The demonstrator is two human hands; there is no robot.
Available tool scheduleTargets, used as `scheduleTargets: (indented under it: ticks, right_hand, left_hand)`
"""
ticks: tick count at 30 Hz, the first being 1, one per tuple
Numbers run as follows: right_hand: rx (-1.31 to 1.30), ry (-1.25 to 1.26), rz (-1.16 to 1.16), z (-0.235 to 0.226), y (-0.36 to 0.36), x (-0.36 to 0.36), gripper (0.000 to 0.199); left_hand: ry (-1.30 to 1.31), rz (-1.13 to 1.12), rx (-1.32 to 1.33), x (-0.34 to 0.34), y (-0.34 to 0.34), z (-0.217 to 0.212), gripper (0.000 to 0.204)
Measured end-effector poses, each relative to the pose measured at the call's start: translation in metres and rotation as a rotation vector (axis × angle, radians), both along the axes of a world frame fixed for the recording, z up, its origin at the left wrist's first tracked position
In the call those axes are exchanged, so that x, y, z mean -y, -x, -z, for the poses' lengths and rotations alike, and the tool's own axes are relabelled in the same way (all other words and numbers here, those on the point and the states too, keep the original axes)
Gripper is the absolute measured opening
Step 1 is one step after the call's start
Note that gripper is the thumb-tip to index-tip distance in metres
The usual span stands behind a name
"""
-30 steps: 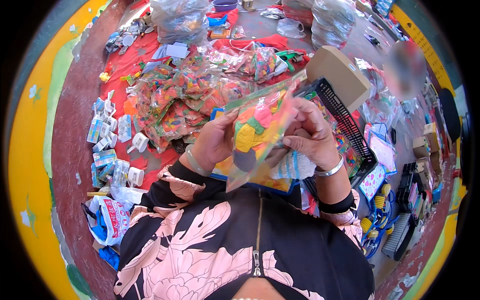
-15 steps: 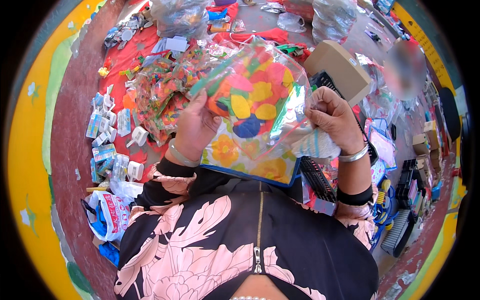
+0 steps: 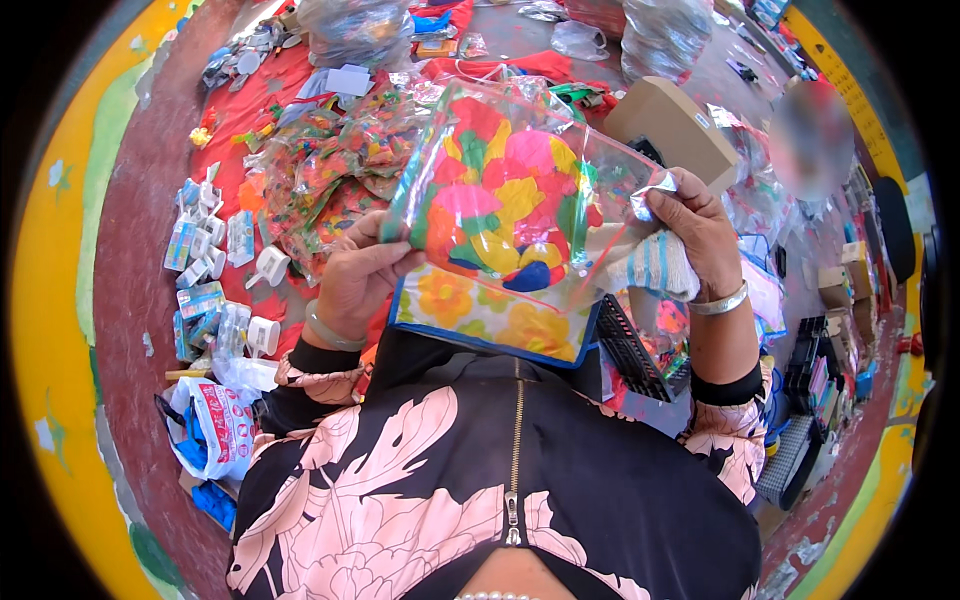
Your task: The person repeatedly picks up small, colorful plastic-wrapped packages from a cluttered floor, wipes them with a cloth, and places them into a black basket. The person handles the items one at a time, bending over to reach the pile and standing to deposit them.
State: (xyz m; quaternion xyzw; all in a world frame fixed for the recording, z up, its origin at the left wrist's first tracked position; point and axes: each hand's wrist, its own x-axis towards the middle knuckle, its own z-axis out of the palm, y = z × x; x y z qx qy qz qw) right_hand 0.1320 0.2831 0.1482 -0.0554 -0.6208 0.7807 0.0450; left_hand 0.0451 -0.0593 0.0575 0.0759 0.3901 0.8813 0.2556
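A clear plastic bag [image 3: 505, 200] of flat, rounded pieces in red, yellow, pink, green and blue, which look like uninflated balloons, is stretched between my hands. My left hand [image 3: 355, 280] pinches its left edge with thumb and fingers. At the opposite end, my right hand [image 3: 705, 230] grips the bag's corner, which glints silvery. A white knitted cloth with light-blue stripes [image 3: 655, 268] lies against the right palm; how it is held is hidden. Beneath the bag, a yellow-flowered sheet with a blue border [image 3: 490, 315] lies over my lap.
More bags of colourful pieces [image 3: 330, 170] heap on the red cloth at far left. White plastic items [image 3: 205, 240] stand along the left, above a white carrier bag [image 3: 215, 430]. A cardboard box [image 3: 670, 130] and a black crate [image 3: 640, 355] are at right. A person [image 3: 810, 140] is farther off.
My hands have moved apart and the bag is spread wider and flatter. The left hand shifted left and down, the right hand slightly right. The bag's right corner now shows extended toward the right fingers.
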Motion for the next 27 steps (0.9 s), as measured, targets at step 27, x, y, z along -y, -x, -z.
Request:
scheduleTargets:
  ticks: [27]
  right_hand:
    - [-0.294,-0.704,0.008,-0.045,-0.033,0.01,0.016]
  left_hand:
    - [-0.25,0.541,0.228,0.008,-0.008,0.012,0.06]
